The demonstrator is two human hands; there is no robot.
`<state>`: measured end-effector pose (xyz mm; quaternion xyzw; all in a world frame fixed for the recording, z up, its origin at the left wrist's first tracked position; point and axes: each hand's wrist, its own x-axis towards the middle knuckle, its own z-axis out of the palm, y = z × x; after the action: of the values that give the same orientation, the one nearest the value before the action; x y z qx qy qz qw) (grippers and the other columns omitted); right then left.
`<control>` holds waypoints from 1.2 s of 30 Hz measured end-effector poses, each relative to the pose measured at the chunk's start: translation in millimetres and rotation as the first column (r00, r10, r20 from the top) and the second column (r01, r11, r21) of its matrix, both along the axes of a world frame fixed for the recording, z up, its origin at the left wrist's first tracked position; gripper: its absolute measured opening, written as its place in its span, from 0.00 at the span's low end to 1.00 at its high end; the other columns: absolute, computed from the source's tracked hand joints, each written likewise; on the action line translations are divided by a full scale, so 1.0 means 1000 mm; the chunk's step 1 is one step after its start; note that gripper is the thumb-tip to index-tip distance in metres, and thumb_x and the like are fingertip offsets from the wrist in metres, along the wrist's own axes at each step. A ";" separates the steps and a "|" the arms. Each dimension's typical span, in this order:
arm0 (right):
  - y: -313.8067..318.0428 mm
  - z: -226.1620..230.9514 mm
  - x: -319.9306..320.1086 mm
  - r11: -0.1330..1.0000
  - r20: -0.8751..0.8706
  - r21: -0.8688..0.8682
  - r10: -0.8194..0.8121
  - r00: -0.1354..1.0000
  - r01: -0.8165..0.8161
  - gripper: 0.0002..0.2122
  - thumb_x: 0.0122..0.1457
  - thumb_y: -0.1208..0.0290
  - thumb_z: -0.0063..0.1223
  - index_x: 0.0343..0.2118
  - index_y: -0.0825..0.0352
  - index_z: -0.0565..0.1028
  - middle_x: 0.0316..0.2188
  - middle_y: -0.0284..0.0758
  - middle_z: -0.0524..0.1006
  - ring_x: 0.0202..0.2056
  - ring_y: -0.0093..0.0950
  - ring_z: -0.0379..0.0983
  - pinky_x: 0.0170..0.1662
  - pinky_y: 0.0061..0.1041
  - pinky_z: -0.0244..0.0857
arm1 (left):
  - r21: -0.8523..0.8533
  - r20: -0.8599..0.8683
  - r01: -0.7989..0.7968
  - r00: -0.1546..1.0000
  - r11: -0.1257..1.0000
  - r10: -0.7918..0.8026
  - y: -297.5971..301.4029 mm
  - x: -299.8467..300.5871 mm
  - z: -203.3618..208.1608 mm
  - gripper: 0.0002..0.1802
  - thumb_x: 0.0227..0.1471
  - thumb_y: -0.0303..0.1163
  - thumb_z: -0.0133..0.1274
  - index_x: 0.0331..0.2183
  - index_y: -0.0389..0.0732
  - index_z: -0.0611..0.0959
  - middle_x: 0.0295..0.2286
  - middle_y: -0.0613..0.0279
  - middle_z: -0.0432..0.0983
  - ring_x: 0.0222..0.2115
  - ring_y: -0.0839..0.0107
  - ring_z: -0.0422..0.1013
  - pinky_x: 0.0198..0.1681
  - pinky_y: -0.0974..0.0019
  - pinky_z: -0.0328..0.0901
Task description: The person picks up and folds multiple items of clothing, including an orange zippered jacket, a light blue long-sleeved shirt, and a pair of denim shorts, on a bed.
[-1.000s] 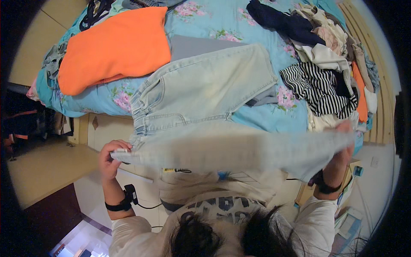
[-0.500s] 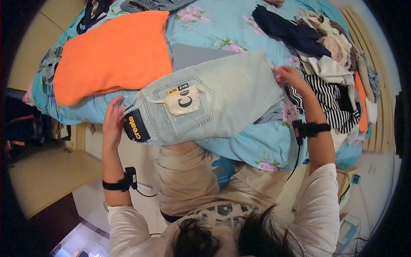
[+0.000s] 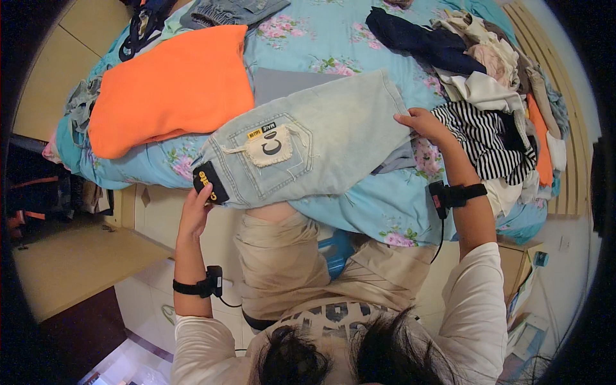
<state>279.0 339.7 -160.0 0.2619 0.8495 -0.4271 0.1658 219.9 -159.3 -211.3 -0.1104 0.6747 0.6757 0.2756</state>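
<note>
Light blue denim shorts (image 3: 346, 131), folded in half lengthwise, lie across the near edge of the bed with the patched back pocket facing up. At the waistband's near corner, my left hand (image 3: 194, 208) is closed on the shorts, its thumb on the black label (image 3: 210, 183). My right hand (image 3: 423, 124) pinches the edge at the leg-hem end. Part of a grey cloth (image 3: 285, 85) shows beyond and beneath the shorts. Just to the left lies a folded bright orange garment (image 3: 173, 90).
The bed has a turquoise floral cover (image 3: 289, 38). Piled on its right are a black-and-white striped cloth (image 3: 481, 138), a navy garment (image 3: 423, 42) and several pale clothes. More denim (image 3: 224, 14) lies at the back. A blue plastic seat (image 3: 335, 251) shows between my legs.
My left hand has moved from the waistband's far side to its near corner and closed there. My right hand has come slightly inward and down along the hem.
</note>
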 end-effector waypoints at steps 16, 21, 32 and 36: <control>-0.004 -0.021 0.056 0.988 -0.234 0.155 0.024 0.972 0.013 0.23 0.42 0.57 0.53 0.34 0.75 0.68 0.26 0.43 0.72 0.26 0.31 0.68 0.30 0.26 0.61 | 0.107 -0.194 -0.028 0.980 0.994 0.048 -0.001 -0.013 0.045 0.23 0.43 0.29 0.47 0.43 0.34 0.65 0.34 0.64 0.67 0.32 0.76 0.65 0.38 0.74 0.59; -0.026 -0.016 0.055 0.996 -0.209 -0.043 -0.087 0.974 0.080 0.16 0.45 0.66 0.52 0.32 0.72 0.68 0.25 0.34 0.71 0.25 0.20 0.65 0.27 0.18 0.60 | 0.188 -0.006 -0.050 0.999 0.981 0.052 -0.013 -0.005 0.005 0.18 0.46 0.38 0.45 0.38 0.38 0.68 0.33 0.64 0.69 0.31 0.73 0.67 0.33 0.67 0.62; -0.025 -0.013 0.072 0.999 -0.283 0.018 -0.032 0.959 0.038 0.17 0.43 0.61 0.51 0.29 0.72 0.70 0.19 0.35 0.71 0.22 0.23 0.66 0.26 0.22 0.59 | -0.178 -0.353 0.000 0.933 0.984 -0.064 0.005 -0.014 0.070 0.19 0.40 0.34 0.52 0.34 0.32 0.71 0.29 0.64 0.69 0.29 0.78 0.64 0.34 0.74 0.59; -0.026 -0.026 0.082 1.000 -0.338 -0.022 -0.014 0.941 0.007 0.17 0.44 0.61 0.51 0.29 0.73 0.70 0.23 0.36 0.72 0.25 0.23 0.66 0.30 0.21 0.59 | -0.507 -0.454 0.009 0.847 0.862 -0.276 0.019 -0.032 0.099 0.18 0.37 0.34 0.52 0.30 0.30 0.73 0.23 0.60 0.71 0.23 0.75 0.66 0.29 0.71 0.61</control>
<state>361.0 314.0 -185.5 0.1878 0.8595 -0.4751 0.0179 187.6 -139.9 -112.7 0.0599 0.8773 0.4655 0.1006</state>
